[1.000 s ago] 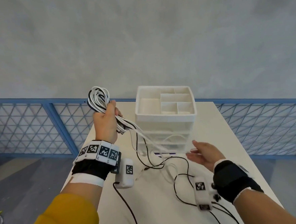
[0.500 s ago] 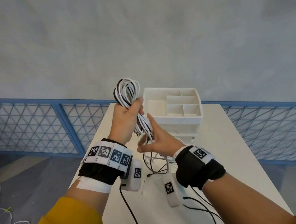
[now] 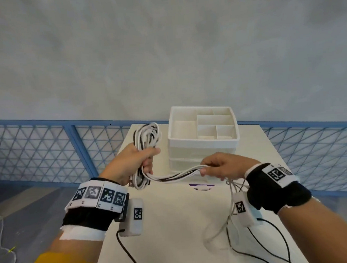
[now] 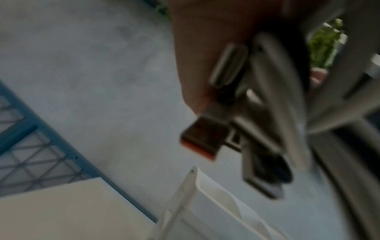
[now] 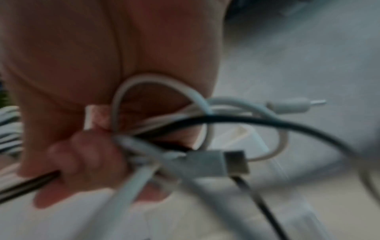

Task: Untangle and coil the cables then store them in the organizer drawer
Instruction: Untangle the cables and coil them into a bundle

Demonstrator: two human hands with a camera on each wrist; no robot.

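My left hand (image 3: 138,160) grips a coil of white and black cables (image 3: 147,136) held up over the table's left side. Blurred USB plugs (image 4: 202,138) hang below its palm in the left wrist view. From the coil a strand bundle (image 3: 175,175) runs right to my right hand (image 3: 216,166), which pinches the loose strands (image 5: 144,129). Loose ends with a white USB plug (image 5: 207,161) dangle from that hand toward the table. The white organizer (image 3: 203,143) stands behind both hands; its top tray is divided into compartments, and its drawers sit below.
The white table (image 3: 175,223) carries a purple-marked label (image 3: 202,186) in front of the organizer. Black device leads (image 3: 259,254) trail from my wrists over the near edge. A blue mesh fence (image 3: 36,153) runs behind the table, and a white cord (image 3: 4,246) lies on the floor at left.
My right hand came up from the table to the coil, took hold of the strands, then pulled them out to the right. The left hand with the coil has sunk a little.
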